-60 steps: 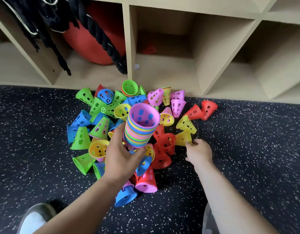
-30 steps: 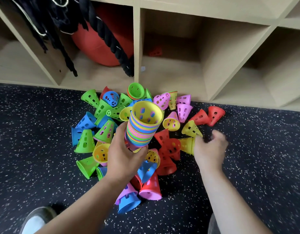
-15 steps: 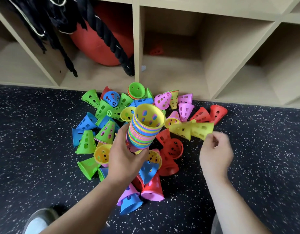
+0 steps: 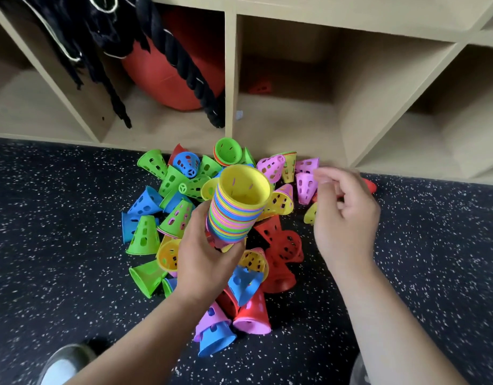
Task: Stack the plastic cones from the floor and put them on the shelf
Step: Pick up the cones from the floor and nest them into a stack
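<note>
Stack of nested cones (image 4: 234, 212), yellow one on top with its open end up and tilted toward 1 o'clock, held just above the pile. Left hand (image 4: 206, 257) clamped round the stack's lower part, thumb on the 9 o'clock side, fingers wrapped under. Right hand (image 4: 345, 215) at 3 o'clock of the stack, apart from it, raised over the pile; fingers (image 4: 325, 179) loosely curled, thumb and forefinger close together, blurred, nothing visibly held.

Loose cones (image 4: 212, 232) lie scattered on the dark speckled floor (image 4: 59, 232): green and blue mostly at 9 o'clock of the stack, red (image 4: 284, 245) at 4 o'clock, pink (image 4: 305, 184) and yellow at 2 o'clock, a pink-and-blue pair (image 4: 214, 332) at 6 o'clock. Most lie on their sides, many touching or overlapping.

Shelf (image 4: 231, 79) runs across 12 o'clock, wooden cubbies at floor level. Cubby at 11 o'clock holds a red ball (image 4: 167, 73) with a black rope (image 4: 189, 73) hanging in front. Cubby at 12 o'clock has a small red item (image 4: 260, 87) at its back, too dim to identify. Shoe (image 4: 64, 365) at 7 o'clock on the floor.
</note>
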### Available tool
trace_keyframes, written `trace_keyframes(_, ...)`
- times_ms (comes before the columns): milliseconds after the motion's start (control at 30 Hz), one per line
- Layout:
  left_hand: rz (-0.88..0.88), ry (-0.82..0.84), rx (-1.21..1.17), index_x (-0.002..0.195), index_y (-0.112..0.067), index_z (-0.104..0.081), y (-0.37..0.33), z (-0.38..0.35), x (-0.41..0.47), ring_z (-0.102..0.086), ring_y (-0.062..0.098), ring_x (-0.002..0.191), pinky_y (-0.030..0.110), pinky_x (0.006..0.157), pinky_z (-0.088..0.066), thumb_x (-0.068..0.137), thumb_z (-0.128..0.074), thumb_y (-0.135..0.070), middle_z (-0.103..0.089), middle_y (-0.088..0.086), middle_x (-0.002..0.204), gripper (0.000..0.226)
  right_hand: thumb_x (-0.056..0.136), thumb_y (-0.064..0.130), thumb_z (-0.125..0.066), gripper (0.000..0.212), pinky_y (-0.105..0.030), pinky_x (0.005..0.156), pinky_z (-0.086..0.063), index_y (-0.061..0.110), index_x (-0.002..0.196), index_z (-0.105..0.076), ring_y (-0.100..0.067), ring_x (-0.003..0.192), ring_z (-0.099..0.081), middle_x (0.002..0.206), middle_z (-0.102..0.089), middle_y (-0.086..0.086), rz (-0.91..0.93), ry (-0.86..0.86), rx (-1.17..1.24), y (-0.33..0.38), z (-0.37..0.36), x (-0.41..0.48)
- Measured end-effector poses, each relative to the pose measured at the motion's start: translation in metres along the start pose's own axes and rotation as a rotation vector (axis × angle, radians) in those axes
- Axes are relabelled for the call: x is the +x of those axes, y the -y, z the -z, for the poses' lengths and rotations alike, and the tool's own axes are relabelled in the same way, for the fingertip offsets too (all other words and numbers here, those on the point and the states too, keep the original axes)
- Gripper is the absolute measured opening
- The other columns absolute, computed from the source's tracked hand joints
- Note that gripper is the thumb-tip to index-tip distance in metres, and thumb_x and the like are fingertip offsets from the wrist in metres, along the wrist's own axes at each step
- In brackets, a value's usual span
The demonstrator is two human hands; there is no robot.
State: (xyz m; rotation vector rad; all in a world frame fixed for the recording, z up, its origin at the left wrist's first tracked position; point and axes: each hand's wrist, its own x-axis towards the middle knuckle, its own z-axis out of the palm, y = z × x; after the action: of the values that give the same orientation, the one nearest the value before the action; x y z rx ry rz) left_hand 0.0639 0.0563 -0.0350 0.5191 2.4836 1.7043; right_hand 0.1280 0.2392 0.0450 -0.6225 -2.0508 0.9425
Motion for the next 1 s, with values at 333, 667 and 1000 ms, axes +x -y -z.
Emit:
trace_keyframes(333,0.036,-0.046,-0.012,0.122,-0.048,-0.045,0.008,0.009,0.003,-0.064,-0.001,0.102,0.010,0.079,-0.050,0.072,-0.084,0.000,-0.066,-0.013,0.115,0.080,0.095,0.040,-0.054,0.037,-0.032,0.087,-0.051,0.027,0.130,-0.059,-0.022,0.119,-0.056,0.136,-0.050,0.002,-0.086,0.779,-0.578,-0.070,-0.080,0.016)
trace_keyframes(667,0.097,-0.099,-0.033,0.130,-0.038,-0.048,0.017,0.015,0.021,-0.065,0.004,0.110,0.023,0.088,-0.055,0.073,-0.089,-0.011,-0.066,-0.013,0.121,0.076,0.089,0.014,-0.053,0.017,-0.030,0.071,-0.045,0.010,0.100,-0.065,-0.032,0.098,-0.062,0.115,-0.061,-0.010,-0.146,0.673,-0.689,-0.081,-0.123,0.016)
trace_keyframes(1000,0.073,-0.075,-0.001,0.129,-0.036,-0.049,0.014,0.017,0.024,-0.064,-0.002,0.105,0.010,0.082,-0.050,0.073,-0.088,-0.009,-0.068,-0.009,0.118,0.073,0.088,0.005,-0.059,0.022,-0.025,0.047,-0.045,0.019,0.078,-0.073,-0.016,0.048,-0.054,0.071,-0.072,-0.002,-0.557,0.051,0.549,0.056,-0.036,0.068)
